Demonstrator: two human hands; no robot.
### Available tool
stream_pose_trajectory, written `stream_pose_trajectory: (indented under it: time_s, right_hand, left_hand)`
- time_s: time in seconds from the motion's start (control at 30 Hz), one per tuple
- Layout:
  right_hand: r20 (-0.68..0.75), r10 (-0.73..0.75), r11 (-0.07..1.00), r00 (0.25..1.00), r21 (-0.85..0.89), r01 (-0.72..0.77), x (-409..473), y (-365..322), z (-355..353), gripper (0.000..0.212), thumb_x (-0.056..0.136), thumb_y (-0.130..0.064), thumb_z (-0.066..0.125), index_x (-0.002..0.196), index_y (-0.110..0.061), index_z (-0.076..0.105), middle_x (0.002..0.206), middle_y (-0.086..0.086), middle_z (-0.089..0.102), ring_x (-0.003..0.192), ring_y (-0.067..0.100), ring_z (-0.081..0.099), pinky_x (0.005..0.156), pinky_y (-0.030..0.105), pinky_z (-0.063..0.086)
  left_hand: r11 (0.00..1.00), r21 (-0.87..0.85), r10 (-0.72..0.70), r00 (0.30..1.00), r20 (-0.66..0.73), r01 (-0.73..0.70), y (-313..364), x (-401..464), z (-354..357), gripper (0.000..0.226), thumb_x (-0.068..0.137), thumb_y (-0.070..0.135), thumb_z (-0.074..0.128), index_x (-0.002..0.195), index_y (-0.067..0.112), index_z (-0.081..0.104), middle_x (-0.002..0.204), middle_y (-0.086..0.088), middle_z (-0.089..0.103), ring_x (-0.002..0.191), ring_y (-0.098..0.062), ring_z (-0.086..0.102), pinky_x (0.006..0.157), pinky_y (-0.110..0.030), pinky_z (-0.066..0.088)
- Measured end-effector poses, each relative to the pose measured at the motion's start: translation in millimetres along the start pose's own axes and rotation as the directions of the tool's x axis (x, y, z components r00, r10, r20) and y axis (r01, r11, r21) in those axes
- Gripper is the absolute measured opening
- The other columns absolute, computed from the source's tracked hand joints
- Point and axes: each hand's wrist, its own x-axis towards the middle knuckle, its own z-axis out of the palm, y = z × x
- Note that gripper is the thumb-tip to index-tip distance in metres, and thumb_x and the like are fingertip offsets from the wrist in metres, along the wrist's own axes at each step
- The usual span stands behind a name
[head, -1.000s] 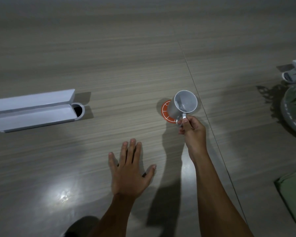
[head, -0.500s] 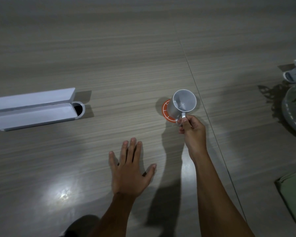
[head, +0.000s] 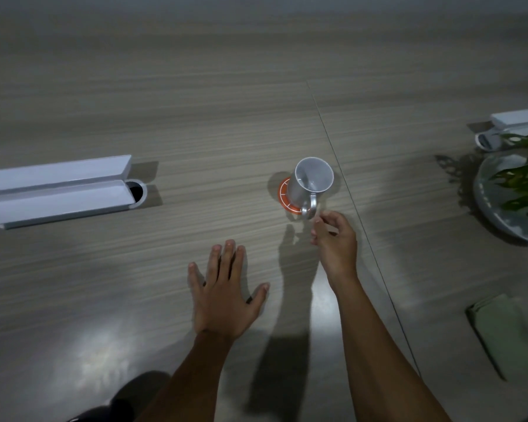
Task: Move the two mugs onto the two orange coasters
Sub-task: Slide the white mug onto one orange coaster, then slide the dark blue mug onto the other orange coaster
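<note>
A white mug (head: 310, 182) stands upright on an orange coaster (head: 284, 197) near the middle of the wooden table, its handle turned toward me. My right hand (head: 336, 236) hovers just below the handle with fingers loosely curled, a small gap between fingertips and handle, holding nothing. My left hand (head: 226, 287) lies flat on the table, fingers spread, to the lower left of the mug. Only one mug and one coaster are in view.
A long white cable-tray box (head: 55, 190) with a round grommet hole lies at the left. A potted plant in a pale bowl (head: 494, 208) sits at the right edge, a second white box (head: 518, 118) behind it. A green cloth (head: 500, 327) lies at lower right.
The mug has come down onto the coaster, and my right hand has let go of its handle and drawn back slightly. My left hand has stayed flat in place.
</note>
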Motion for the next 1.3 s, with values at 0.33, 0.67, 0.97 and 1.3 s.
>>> stream_pose_trajectory:
  time_s: [0.33, 0.67, 0.97, 1.3]
  right_hand:
    - [0.243, -0.064, 0.914, 0.968, -0.376, 0.155, -111, 40, -44, 0.023, 0.097, -0.008, 0.063, 0.119, -0.008, 0.070, 0.115, 0.005, 0.071, 0.110, 0.020, 0.066, 0.087, 0.008, 0.045]
    - [0.499, -0.096, 0.725, 0.861, -0.557, 0.404, -211, 91, -45, 0.044, 0.098, -0.012, 0.059, 0.142, -0.008, 0.053, 0.154, 0.009, 0.048, 0.147, 0.025, 0.037, 0.121, 0.032, 0.029]
    - [0.723, -0.122, 0.524, 0.680, -0.535, 0.663, -286, 114, -9, 0.062, 0.099, -0.029, 0.048, 0.156, -0.010, 0.031, 0.168, 0.009, 0.022, 0.157, 0.027, 0.008, 0.126, 0.043, 0.002]
    - [0.790, -0.024, 0.281, 0.613, -0.583, 0.762, -306, 117, 1, 0.079, 0.100, -0.057, 0.036, 0.161, -0.018, 0.004, 0.172, 0.004, -0.010, 0.157, 0.022, -0.016, 0.127, 0.052, -0.008]
  left_hand:
    - [0.997, -0.023, 0.077, 0.997, 0.005, -0.077, -18, -55, 3, 0.076, 0.095, 0.064, 0.027, 0.157, 0.021, 0.014, 0.167, -0.001, 0.009, 0.153, -0.022, 0.004, 0.122, -0.055, 0.009]
    - [0.988, -0.068, 0.137, 0.990, 0.018, -0.135, -51, -182, 19, 0.066, 0.098, 0.054, 0.030, 0.155, 0.021, 0.021, 0.164, 0.003, 0.014, 0.152, -0.020, 0.012, 0.117, -0.045, 0.006]
    - [0.933, -0.349, 0.086, 0.996, -0.022, -0.088, -111, -271, 20, 0.052, 0.094, 0.025, 0.045, 0.145, 0.019, 0.043, 0.154, 0.002, 0.041, 0.144, -0.016, 0.033, 0.117, -0.027, 0.027]
    - [0.693, -0.698, -0.382, 0.912, -0.146, 0.179, -138, -314, -9, 0.015, 0.092, 0.028, 0.065, 0.104, 0.030, 0.058, 0.103, 0.013, 0.064, 0.095, 0.002, 0.059, 0.081, -0.027, 0.051]
